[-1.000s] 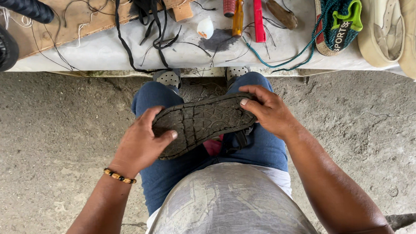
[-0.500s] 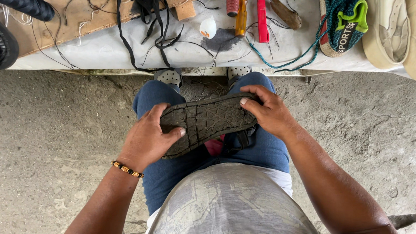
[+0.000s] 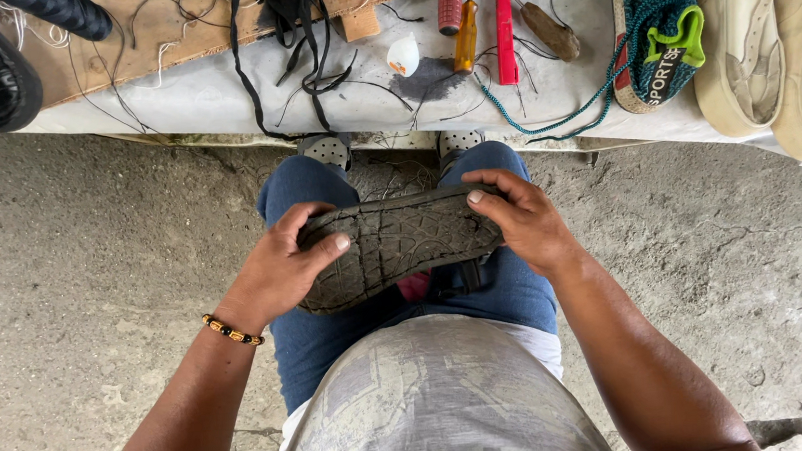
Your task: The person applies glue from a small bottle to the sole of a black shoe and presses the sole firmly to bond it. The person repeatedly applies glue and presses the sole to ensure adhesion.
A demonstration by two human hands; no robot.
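Looking down from the head camera, a seated person holds a dark sandal (image 3: 398, 245) sole-up across their lap, above blue-jeaned knees. The left hand (image 3: 279, 270) is clamped on one end, thumb pressed on top of the tread, and the right hand (image 3: 517, 220) is closed around the other end with its fingers curled over the edge. The sandal probably handles light and rubbery, bending a little between the hands, and its ridged tread should give a sure hold; the two ends look like the best places to grip. Its sole is dark grey, worn and dusty, with wavy grooves, and a dark strap hangs underneath. A beaded bracelet (image 3: 232, 329) circles the left wrist. Beyond the knees, a low bench (image 3: 216, 97) carries an orange-handled screwdriver (image 3: 465, 41), a red tool (image 3: 504, 33), black laces (image 3: 291, 13), a teal knit shoe (image 3: 660, 38) and beige sneakers (image 3: 781, 37).
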